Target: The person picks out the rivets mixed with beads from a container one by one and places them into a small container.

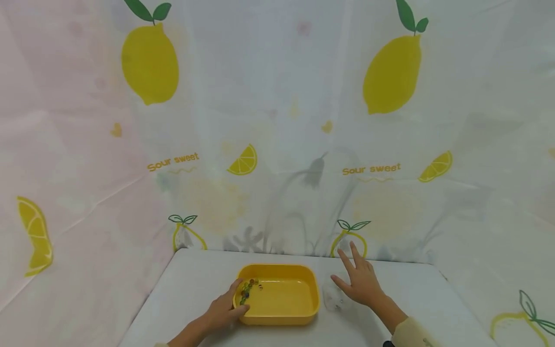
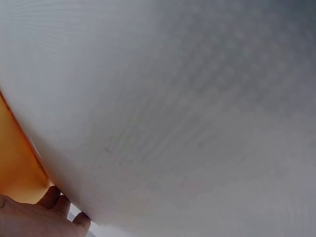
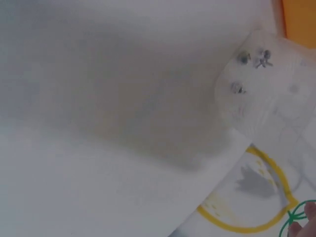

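A yellow rectangular tray (image 1: pixel 288 301) sits on the white table. Small round beads or marbles (image 1: pixel 245 293), green, brown and dark, lie gathered along its left end. My left hand (image 1: pixel 222 308) holds that left end, thumb over the front corner of the rim and fingers along the side. In the left wrist view the hand (image 2: pixel 44 217) appears beside the tray's orange-looking wall (image 2: pixel 19 163). To the tray's right is a clear plastic container (image 1: pixel 333 300) with a few small shiny bits in it. Above and beside it my right hand (image 1: pixel 362 284) has its fingers spread, holding nothing.
The white table (image 1: pixel 416 299) ends at a hanging cloth (image 1: pixel 282 120) printed with lemons, which rises behind it and along both sides. In the right wrist view the clear container (image 3: pixel 266 94) lies close to the tray (image 3: pixel 300 22).
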The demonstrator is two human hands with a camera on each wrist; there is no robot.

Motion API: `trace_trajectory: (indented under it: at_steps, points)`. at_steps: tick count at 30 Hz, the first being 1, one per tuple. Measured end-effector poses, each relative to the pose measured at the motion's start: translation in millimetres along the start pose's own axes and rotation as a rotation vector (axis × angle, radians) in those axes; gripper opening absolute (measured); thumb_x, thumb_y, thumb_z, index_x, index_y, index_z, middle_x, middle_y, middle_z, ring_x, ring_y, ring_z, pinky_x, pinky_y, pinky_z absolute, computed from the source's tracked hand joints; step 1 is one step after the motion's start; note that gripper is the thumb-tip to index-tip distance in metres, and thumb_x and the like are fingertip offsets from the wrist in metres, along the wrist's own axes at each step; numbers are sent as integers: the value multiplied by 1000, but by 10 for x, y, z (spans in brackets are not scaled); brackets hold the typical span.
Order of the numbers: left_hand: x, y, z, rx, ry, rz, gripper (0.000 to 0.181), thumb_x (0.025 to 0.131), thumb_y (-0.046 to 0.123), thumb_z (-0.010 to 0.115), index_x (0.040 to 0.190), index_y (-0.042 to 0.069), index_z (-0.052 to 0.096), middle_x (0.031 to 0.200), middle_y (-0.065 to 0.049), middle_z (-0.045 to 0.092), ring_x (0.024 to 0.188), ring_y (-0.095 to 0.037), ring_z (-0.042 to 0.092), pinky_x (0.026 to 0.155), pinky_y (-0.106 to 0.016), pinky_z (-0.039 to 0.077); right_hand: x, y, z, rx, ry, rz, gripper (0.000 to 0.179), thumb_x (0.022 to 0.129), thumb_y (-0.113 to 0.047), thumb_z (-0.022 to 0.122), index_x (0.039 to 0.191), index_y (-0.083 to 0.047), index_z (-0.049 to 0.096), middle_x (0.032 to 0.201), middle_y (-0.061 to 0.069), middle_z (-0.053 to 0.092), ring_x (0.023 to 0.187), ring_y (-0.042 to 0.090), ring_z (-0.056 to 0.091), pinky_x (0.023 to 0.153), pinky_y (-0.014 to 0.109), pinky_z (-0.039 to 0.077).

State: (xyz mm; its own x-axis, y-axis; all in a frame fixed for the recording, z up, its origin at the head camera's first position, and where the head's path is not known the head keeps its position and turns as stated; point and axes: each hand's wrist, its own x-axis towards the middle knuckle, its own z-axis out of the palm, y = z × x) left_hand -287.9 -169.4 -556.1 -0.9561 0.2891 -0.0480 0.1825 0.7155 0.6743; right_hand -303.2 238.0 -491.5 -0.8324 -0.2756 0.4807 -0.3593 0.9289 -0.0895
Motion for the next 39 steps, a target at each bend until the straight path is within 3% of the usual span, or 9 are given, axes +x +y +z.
trace_trajectory:
  at_steps: [9, 17, 23, 31, 39]
  points:
    - [8, 20, -40, -27, -12, 8, 83, 84, 52, 56, 146, 11, 19, 133, -23, 46, 107, -32, 51, 87, -58, 38, 110, -207, 23, 63, -32, 22, 73, 85, -58, 52, 145, -22, 30, 155, 16, 8, 125, 42, 40, 100, 59, 27]
    - [11, 1, -21, -19, -9, 31, 81, 84, 52, 55, 146, 12, 20, 132, -22, 49, 108, -34, 53, 86, -58, 39, 103, -404, 120, 67, -17, -63, 75, 83, -57, 55, 145, -22, 30, 154, 17, 13, 120, 37, 47, 98, 55, 32]
    - [10, -10, -3, -15, 4, 35, 81, 83, 52, 56, 145, 13, 22, 126, -22, 53, 105, -33, 55, 84, -56, 41, 129, -488, 178, 82, -54, -80, 75, 84, -60, 52, 146, -24, 28, 155, 11, 9, 126, 34, 42, 100, 55, 31]
    - [6, -22, -15, -41, -4, 8, 82, 84, 52, 55, 146, 13, 20, 132, -22, 48, 107, -33, 52, 85, -59, 39, 231, -625, 260, 112, -11, -156, 74, 85, -58, 52, 146, -23, 28, 155, 11, 13, 128, 33, 39, 98, 55, 32]
    - [11, -39, 21, -17, -4, 4, 81, 83, 53, 56, 144, 14, 22, 130, -22, 49, 108, -33, 53, 85, -57, 40, 211, -810, 352, 159, -88, -141, 73, 86, -61, 46, 146, -24, 28, 156, 9, 10, 130, 32, 37, 100, 54, 30]
